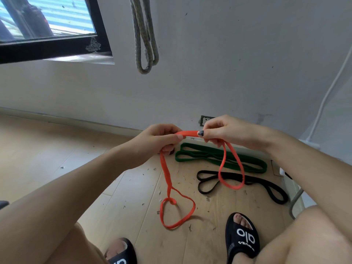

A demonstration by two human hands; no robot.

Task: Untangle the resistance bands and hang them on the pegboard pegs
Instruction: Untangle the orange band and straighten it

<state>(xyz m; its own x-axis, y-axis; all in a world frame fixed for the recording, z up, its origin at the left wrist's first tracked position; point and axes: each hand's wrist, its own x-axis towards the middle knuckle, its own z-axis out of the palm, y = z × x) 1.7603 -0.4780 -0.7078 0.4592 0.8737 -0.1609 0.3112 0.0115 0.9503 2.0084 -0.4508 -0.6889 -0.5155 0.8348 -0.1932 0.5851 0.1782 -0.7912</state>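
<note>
Both my hands hold an orange resistance band in front of me. My left hand grips one part and my right hand pinches another, with a short flat stretch taut between them. From the left hand the band hangs down into a twisted loop near the floor. A second loop hangs from the right hand. A green band and a black band lie on the wooden floor by the wall. A grey band hangs on the wall above; its peg is out of view.
A white wall stands ahead with a socket low down and a window at upper left. A white cable runs down at right. My feet in black slides stand on the littered floor.
</note>
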